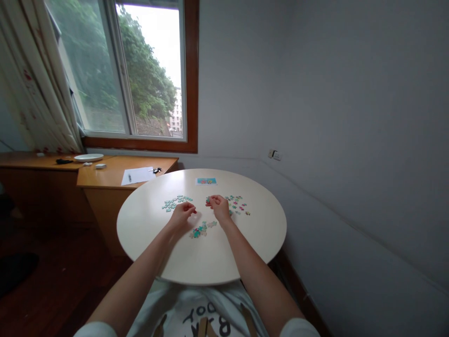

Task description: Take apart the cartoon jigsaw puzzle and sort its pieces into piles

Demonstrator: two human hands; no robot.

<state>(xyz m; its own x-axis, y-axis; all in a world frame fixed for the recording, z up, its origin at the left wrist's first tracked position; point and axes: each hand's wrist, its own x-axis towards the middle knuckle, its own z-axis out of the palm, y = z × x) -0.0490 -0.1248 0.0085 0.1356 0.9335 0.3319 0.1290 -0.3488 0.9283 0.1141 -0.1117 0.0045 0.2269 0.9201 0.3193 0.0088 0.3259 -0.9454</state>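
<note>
Over the middle of the round white table (147, 234), my right hand (220, 208) pinches a small jigsaw puzzle piece (208, 200) between thumb and fingers. My left hand (183, 213) hovers to its left with the fingertips drawn together; whatever they hold, if anything, is too small to make out. Beyond the left hand lies a spread of pale teal puzzle pieces (175, 202). Mixed teal, pink and dark pieces (240, 206) are scattered to the right of my right hand, partly hidden by it. A heap of pieces (199, 230) sits nearer to me, between my forearms.
A small colourful picture card (206, 181) lies towards the table's far edge. Left of the table, a wooden desk (105, 177) carries a white sheet of paper (137, 175), keys (156, 170) and a white plate (89, 157). A wall stands close on the right.
</note>
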